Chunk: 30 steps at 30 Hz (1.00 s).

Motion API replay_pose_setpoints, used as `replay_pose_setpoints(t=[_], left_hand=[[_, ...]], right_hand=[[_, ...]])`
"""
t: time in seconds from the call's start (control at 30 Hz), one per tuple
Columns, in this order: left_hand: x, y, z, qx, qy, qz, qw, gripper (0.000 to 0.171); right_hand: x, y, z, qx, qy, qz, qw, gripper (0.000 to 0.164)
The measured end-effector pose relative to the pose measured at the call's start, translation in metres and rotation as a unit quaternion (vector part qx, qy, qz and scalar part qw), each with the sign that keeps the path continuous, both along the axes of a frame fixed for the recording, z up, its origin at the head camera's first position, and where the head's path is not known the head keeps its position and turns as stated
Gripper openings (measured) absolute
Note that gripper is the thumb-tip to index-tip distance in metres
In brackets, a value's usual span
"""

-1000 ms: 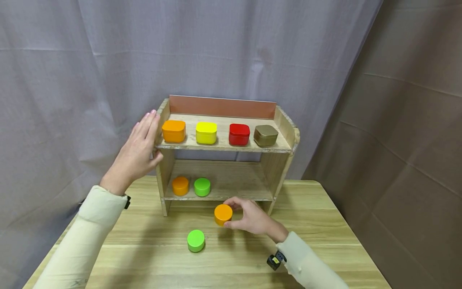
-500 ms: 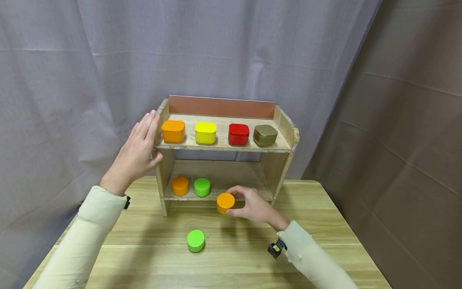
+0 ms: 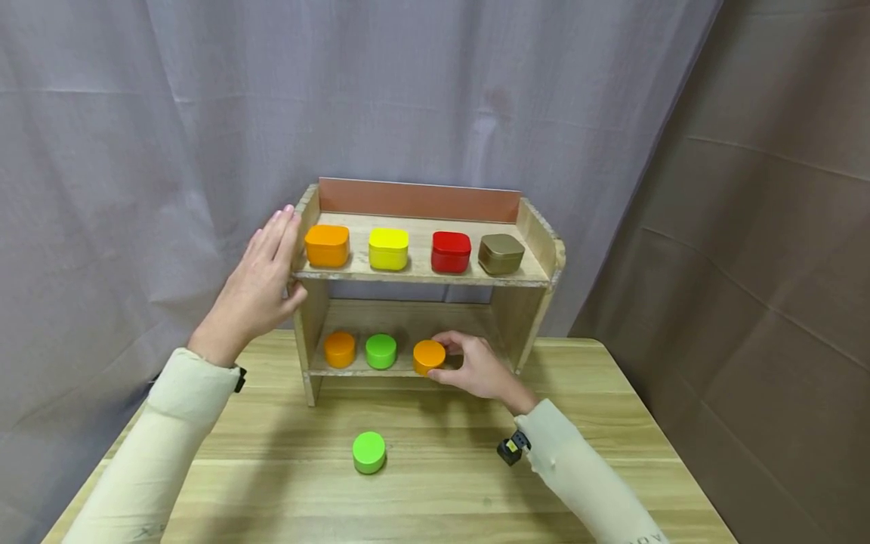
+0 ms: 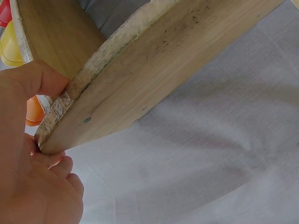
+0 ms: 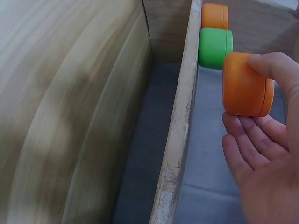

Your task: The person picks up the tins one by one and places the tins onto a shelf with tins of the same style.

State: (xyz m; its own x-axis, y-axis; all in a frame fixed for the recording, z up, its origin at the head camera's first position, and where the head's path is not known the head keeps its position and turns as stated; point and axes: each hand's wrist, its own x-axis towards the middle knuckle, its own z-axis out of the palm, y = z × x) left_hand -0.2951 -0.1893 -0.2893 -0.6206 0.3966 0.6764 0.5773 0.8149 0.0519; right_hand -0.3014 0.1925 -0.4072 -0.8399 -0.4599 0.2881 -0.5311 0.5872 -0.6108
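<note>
My right hand pinches a round orange container between thumb and fingers at the front of the lower shelf. To its left on that shelf stand a round green container and another round orange container. In the right wrist view, the held container overlaps the shelf just past its front edge. My left hand grips the left side panel of the small wooden shelf unit, thumb on the front edge, fingers along the outer face.
On the upper shelf sit square-lidded containers: orange, yellow, red and olive-brown. Another round green container lies on the wooden table in front. A grey curtain hangs behind.
My right hand has raised the orange container from in front of the unit, up and slightly right, onto the lower shelf's front beside the green one. The left hand has stayed put.
</note>
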Motion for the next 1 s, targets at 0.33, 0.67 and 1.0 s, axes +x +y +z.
replay_pose_setpoints(t=[0.33, 0.67, 1.0], left_hand=[[0.0, 0.001, 0.0, 0.0, -0.006, 0.002, 1.0, 0.101], [-0.001, 0.001, 0.0, -0.001, 0.002, 0.0, 1.0, 0.101], [0.0, 0.0, -0.001, 0.003, -0.005, 0.003, 1.0, 0.101]], right_hand=[[-0.017, -0.006, -0.004, 0.001, -0.013, -0.056, 0.998, 0.061], [-0.023, -0.009, -0.016, -0.012, -0.024, -0.073, 0.997, 0.062], [-0.022, -0.013, -0.024, -0.014, -0.02, -0.08, 0.997, 0.06]])
